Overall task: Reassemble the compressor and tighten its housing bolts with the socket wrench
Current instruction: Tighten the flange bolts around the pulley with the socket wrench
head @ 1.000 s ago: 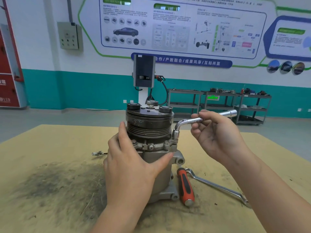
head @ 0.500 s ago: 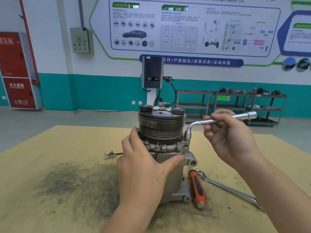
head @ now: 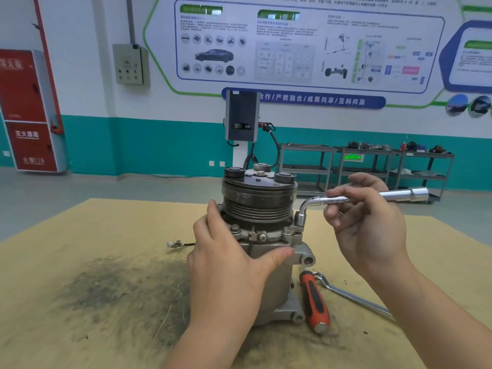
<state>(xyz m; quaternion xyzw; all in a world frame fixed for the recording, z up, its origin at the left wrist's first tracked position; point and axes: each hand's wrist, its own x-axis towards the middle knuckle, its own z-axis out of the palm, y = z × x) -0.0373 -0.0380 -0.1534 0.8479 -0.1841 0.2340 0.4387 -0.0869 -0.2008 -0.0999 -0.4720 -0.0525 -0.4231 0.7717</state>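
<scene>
Compressor (head: 259, 209) braced by left hand (head: 226, 262); right hand (head: 367, 225) grips socket wrench (head: 343, 201).

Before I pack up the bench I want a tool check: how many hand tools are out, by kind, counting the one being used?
L-shaped socket wrench, gripped by the right hand, socket end down on a housing bolt of the compressor: 1
Red-and-black-handled tool, likely a screwdriver, lying on the table: 1
Flat metal wrench, lying on the table: 1
Total: 3
</scene>
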